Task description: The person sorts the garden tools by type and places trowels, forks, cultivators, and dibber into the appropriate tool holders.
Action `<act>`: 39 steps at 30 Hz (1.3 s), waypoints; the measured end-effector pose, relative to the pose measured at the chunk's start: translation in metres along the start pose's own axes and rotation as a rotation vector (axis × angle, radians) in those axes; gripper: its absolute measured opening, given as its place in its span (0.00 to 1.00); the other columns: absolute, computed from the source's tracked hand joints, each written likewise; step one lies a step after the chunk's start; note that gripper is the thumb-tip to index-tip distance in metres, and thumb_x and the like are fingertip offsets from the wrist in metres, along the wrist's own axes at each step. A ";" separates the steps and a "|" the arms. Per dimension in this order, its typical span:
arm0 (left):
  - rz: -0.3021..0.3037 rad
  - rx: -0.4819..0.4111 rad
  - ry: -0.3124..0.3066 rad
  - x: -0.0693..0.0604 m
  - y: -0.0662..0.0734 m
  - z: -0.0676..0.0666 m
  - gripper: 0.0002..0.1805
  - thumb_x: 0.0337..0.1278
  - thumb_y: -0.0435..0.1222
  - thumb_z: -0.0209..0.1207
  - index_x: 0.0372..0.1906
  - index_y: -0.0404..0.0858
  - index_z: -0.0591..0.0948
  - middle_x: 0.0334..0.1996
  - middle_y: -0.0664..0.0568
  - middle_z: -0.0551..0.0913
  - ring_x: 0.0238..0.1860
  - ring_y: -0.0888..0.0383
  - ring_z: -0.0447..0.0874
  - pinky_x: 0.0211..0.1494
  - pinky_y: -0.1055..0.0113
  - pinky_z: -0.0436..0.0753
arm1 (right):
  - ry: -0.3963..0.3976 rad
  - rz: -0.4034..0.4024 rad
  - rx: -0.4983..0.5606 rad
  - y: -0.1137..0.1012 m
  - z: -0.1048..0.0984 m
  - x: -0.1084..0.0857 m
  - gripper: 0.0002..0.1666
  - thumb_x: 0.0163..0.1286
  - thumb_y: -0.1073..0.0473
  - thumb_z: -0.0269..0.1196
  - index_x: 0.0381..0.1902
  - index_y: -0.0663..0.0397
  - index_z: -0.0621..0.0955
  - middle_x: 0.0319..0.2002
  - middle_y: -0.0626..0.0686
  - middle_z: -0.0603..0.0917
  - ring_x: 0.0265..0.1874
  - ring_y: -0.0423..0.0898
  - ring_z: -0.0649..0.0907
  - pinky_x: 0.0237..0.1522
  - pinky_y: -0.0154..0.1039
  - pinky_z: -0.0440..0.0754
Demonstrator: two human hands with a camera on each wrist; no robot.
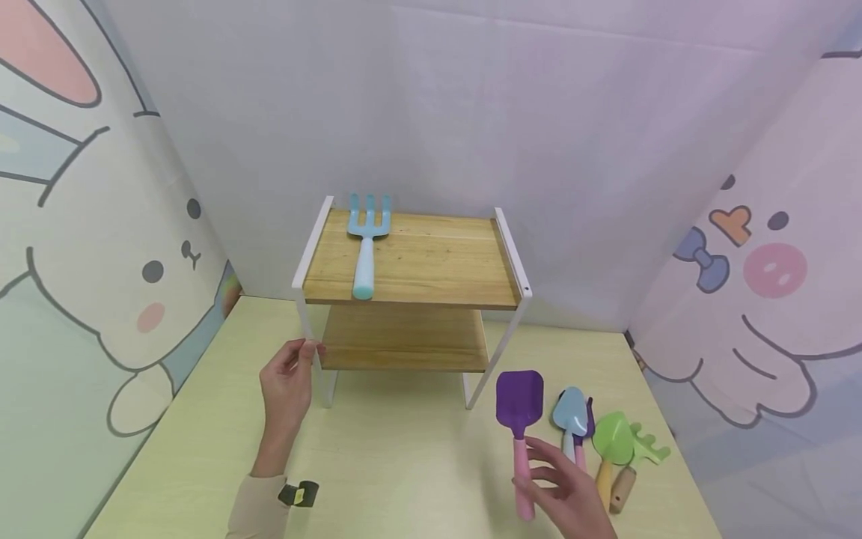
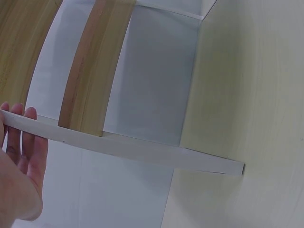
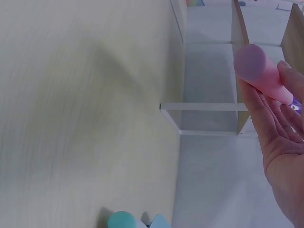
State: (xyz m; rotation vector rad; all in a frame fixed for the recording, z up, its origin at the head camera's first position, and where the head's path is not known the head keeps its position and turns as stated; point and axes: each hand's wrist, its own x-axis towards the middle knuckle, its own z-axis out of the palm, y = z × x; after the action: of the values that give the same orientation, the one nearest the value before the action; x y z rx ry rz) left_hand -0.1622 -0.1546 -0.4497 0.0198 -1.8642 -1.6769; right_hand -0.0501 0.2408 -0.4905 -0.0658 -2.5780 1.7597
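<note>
A small two-tier shelf (image 1: 431,258) with wooden boards and white metal side frames stands on the table. My left hand (image 1: 288,382) grips its front left leg (image 2: 142,151), fingers curled round the white bar in the left wrist view. My right hand (image 1: 569,490) pinches the pink handle (image 3: 268,78) of a toy shovel with a purple blade (image 1: 519,399). The shovel is held upright, blade up, in front of the shelf's right side. A light blue toy garden fork (image 1: 367,247) lies on the left of the top board, tines toward the back.
Right of the shelf lie more toy garden tools: a light blue trowel (image 1: 571,412), a green trowel (image 1: 613,438) with a yellow handle, a green rake (image 1: 648,445) and a partly hidden purple tool (image 1: 590,419). Cartoon-printed cloth (image 1: 741,299) surrounds the table (image 1: 377,464).
</note>
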 end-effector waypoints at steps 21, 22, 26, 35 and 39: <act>-0.017 -0.014 -0.013 0.000 -0.003 -0.002 0.08 0.72 0.24 0.57 0.38 0.19 0.82 0.34 0.27 0.85 0.37 0.68 0.87 0.51 0.80 0.80 | -0.198 -0.275 0.003 -0.005 0.008 0.014 0.30 0.68 0.63 0.72 0.66 0.50 0.78 0.52 0.54 0.85 0.42 0.43 0.89 0.35 0.42 0.89; -0.015 -0.016 -0.013 0.000 -0.003 -0.002 0.08 0.72 0.24 0.57 0.38 0.19 0.82 0.34 0.27 0.85 0.37 0.68 0.87 0.51 0.80 0.80 | -0.200 -0.296 0.003 -0.005 0.009 0.015 0.30 0.68 0.64 0.71 0.66 0.50 0.77 0.52 0.54 0.85 0.42 0.44 0.89 0.35 0.42 0.89; -0.004 -0.018 -0.008 0.000 -0.005 -0.002 0.08 0.72 0.23 0.57 0.38 0.19 0.82 0.34 0.27 0.85 0.37 0.68 0.87 0.51 0.80 0.80 | -0.209 -0.348 -0.001 -0.006 0.013 0.019 0.30 0.68 0.65 0.71 0.66 0.51 0.78 0.52 0.54 0.86 0.41 0.44 0.90 0.35 0.42 0.89; -0.018 -0.027 -0.010 0.000 -0.006 -0.001 0.09 0.72 0.24 0.57 0.38 0.20 0.82 0.34 0.27 0.85 0.36 0.68 0.87 0.50 0.80 0.80 | -0.235 -0.420 0.006 -0.009 0.020 0.029 0.30 0.67 0.67 0.72 0.66 0.53 0.78 0.49 0.54 0.87 0.40 0.44 0.90 0.34 0.42 0.89; -0.019 -0.036 -0.008 0.000 -0.007 0.000 0.08 0.72 0.24 0.57 0.38 0.19 0.82 0.34 0.27 0.84 0.36 0.67 0.87 0.50 0.80 0.80 | -0.256 -0.486 0.025 -0.009 0.023 0.034 0.30 0.67 0.69 0.71 0.66 0.58 0.78 0.49 0.57 0.87 0.39 0.44 0.90 0.33 0.42 0.89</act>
State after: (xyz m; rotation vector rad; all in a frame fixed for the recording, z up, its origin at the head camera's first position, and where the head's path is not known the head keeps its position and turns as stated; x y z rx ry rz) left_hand -0.1644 -0.1560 -0.4556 0.0158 -1.8446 -1.7259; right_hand -0.0848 0.2171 -0.4906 0.7630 -2.4314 1.6939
